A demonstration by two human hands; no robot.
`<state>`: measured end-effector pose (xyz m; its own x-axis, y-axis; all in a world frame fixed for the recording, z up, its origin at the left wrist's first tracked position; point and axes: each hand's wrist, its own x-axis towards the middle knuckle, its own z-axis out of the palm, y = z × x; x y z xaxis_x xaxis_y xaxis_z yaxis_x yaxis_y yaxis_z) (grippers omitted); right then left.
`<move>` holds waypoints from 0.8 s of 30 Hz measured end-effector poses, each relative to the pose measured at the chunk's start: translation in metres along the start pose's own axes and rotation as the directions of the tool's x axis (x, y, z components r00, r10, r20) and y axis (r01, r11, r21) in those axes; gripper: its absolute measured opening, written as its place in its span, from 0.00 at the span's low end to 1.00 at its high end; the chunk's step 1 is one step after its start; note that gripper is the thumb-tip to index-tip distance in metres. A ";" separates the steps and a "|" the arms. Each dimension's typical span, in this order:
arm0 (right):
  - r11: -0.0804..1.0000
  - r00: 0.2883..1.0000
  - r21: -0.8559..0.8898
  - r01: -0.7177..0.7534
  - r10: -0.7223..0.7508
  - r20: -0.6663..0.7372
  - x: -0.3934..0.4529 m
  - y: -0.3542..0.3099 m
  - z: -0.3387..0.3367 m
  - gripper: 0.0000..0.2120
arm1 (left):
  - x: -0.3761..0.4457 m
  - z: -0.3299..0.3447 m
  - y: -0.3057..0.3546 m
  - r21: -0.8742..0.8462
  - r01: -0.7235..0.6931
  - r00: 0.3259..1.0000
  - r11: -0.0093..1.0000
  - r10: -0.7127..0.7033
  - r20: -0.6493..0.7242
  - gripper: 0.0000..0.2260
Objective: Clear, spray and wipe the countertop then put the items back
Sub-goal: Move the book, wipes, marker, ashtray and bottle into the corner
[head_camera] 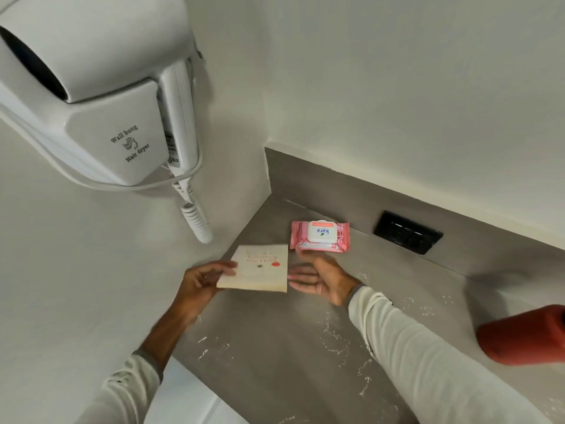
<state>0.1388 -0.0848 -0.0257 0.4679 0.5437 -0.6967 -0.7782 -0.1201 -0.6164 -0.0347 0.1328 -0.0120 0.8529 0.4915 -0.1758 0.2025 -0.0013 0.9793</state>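
A cream book (260, 269) with a red dot on its cover is held just above the grey countertop (275, 347) near the corner. My left hand (200, 283) grips its left edge. My right hand (321, 278) is open, palm up, beside the book's right edge, fingers close to it. Behind the book a pink pack of wet wipes (319, 237) with a white lid lies flat against the backsplash. White crumbs or specks are scattered over the countertop in front of my arms.
A white wall-hung hair dryer (101, 96) with a coiled cord sticks out from the left wall above the corner. A black socket plate (408, 232) sits in the backsplash. A red-orange container (522, 335) shows at the right edge.
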 end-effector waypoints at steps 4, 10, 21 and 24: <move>0.985 1.000 -0.170 -0.022 0.024 0.009 0.001 0.029 0.015 0.17 | -0.002 -0.011 -0.041 -0.037 0.122 0.992 0.992 -0.121 0.035 0.11; 0.990 0.982 -0.133 0.043 -0.067 -0.178 0.012 0.051 0.054 0.25 | 0.006 -0.006 -0.044 0.531 -0.060 0.982 0.845 -0.044 0.181 0.27; 0.809 0.818 -0.539 0.235 -0.464 -0.340 0.051 0.034 0.064 0.09 | 0.065 -0.006 -0.030 0.885 -0.406 0.896 0.229 -0.089 0.434 0.31; 0.732 0.788 -0.600 0.324 -0.560 -0.256 0.049 0.027 0.055 0.13 | 0.079 0.010 -0.018 0.868 -0.495 0.864 0.024 0.118 0.490 0.23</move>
<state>0.1175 -0.0152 -0.0563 0.9116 0.2828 -0.2983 -0.1664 -0.4095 -0.8970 0.0344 0.1630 -0.0446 0.9964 -0.0020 -0.0852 -0.0001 -0.9997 0.0227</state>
